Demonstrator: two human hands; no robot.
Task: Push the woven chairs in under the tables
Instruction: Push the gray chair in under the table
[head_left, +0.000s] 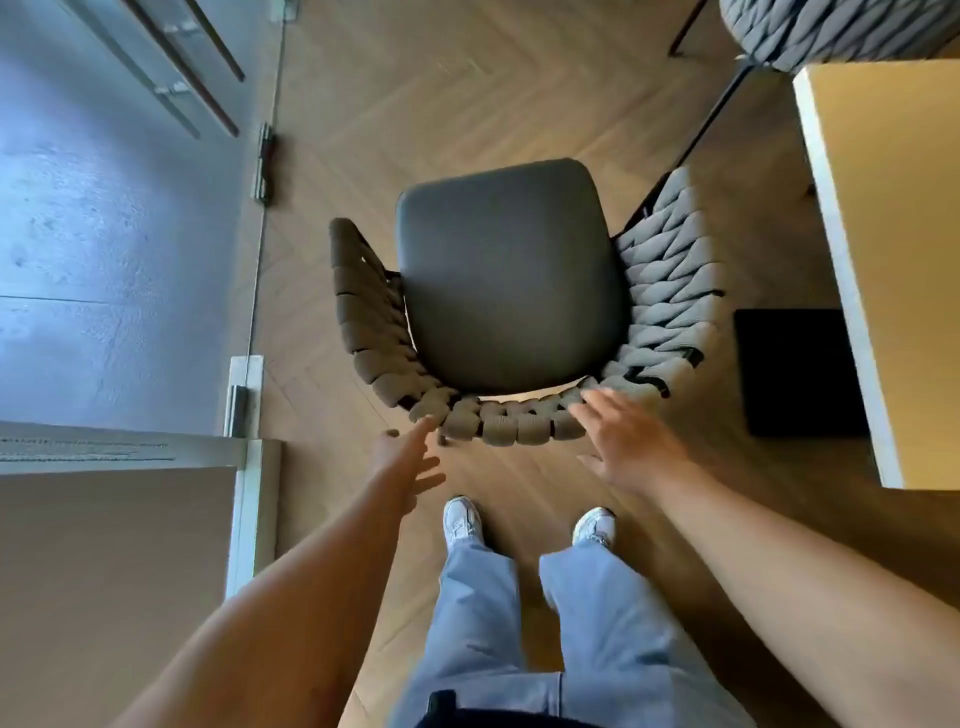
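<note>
A woven chair (511, 280) with a dark grey seat cushion and thick braided grey-brown back stands on the wood floor directly in front of me, its back toward me. My left hand (408, 460) reaches out with straight, spread fingers, its fingertips at the left part of the woven back rim. My right hand (623, 441) lies with straight fingers against the right part of the back rim. A light wooden table (883, 260) with a white edge stands to the right of the chair.
A second woven chair (841, 26) shows at the top right behind the table. A black square base (789, 371) sits under the table. A glass wall with metal fittings (262, 161) runs along the left. My feet in white shoes (462, 519) stand behind the chair.
</note>
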